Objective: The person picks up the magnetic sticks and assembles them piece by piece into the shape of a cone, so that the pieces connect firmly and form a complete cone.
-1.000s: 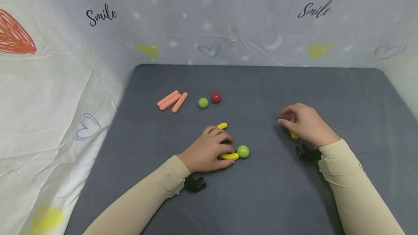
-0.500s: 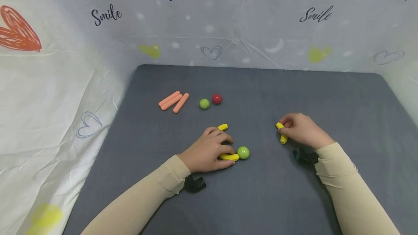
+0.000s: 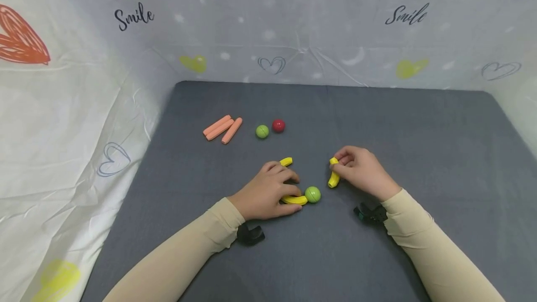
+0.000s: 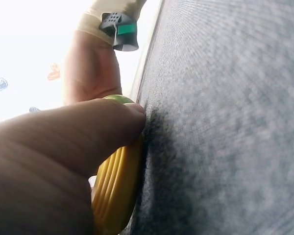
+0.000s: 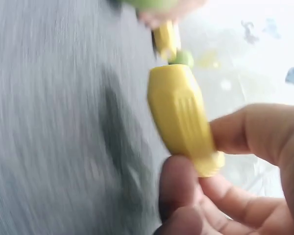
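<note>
My right hand (image 3: pixel 362 169) pinches a small yellow toy banana (image 3: pixel 333 180) by its upper part, between thumb and fingers. In the right wrist view this banana (image 5: pixel 179 107) tilts above the grey cloth. My left hand (image 3: pixel 268 192) rests on the cloth, thumb and index finger on either side of a second toy banana (image 3: pixel 295 200). The left wrist view shows that banana's ridged side (image 4: pixel 117 181) behind the thumb. Another yellow piece (image 3: pixel 286 161) pokes out beyond the left fingers, its rest hidden. A green ball (image 3: pixel 312 195) touches or nearly touches the second banana's tip.
Farther back on the grey cloth (image 3: pixel 398 120) lie a smaller-looking green ball (image 3: pixel 262 131) and a red ball (image 3: pixel 278 126). Left of them are three orange sausage-like sticks (image 3: pixel 218 129). A white printed curtain (image 3: pixel 335 27) stands behind and at the sides.
My right hand has taken hold of a yellow toy banana on the right and carried it left, towards the green ball. The left hand stays where it was.
</note>
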`<state>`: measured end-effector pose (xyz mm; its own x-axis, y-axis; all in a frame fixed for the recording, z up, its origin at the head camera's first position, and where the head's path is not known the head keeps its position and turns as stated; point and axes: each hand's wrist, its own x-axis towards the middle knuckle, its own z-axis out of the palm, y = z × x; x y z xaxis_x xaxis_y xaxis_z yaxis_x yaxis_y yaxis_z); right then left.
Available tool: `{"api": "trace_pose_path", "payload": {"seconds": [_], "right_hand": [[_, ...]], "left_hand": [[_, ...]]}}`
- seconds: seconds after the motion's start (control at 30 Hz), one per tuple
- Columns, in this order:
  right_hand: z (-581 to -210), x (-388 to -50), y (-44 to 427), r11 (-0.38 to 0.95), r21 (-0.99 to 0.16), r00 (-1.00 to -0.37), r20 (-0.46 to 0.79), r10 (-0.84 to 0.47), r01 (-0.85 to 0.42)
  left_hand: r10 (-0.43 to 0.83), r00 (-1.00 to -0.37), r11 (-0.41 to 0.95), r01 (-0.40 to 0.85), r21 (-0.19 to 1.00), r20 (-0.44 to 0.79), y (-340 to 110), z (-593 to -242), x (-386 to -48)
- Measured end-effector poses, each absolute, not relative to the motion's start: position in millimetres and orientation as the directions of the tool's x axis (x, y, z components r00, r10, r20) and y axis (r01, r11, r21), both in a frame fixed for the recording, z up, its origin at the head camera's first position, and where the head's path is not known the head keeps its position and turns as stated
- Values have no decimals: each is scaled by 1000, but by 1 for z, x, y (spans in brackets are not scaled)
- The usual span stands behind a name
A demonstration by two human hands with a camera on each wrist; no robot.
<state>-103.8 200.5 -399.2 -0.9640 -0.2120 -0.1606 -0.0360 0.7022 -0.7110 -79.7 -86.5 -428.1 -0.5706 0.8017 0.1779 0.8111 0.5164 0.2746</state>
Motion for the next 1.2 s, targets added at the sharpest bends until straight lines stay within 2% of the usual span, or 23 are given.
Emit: {"api": "trace_pose_path", "payload": {"seconds": [0.27, 0.43, 0.7, 1.0, 1.2], "right_hand": [[-399, -93, 183, 641, -767, -966, -135, -222, -40], [-399, -92, 181, 632, -774, -957, -168, -238, -21], [-404, -89, 177, 617, -787, -937, -208, -280, -9], [-413, -84, 162, 659, -745, -936, -148, -319, -107], [-414, -85, 156, 665, -729, -919, -136, -370, -160]], "left_hand": [[802, -571, 517, 810, 278, 173, -86, -428, -80], [817, -554, 502, 819, 278, 158, -88, -424, -81], [843, -528, 502, 841, 202, 101, -90, -413, -79], [828, -547, 540, 837, 92, 125, -75, -409, -62], [809, -570, 549, 821, 158, 148, -68, -409, -52]]}}
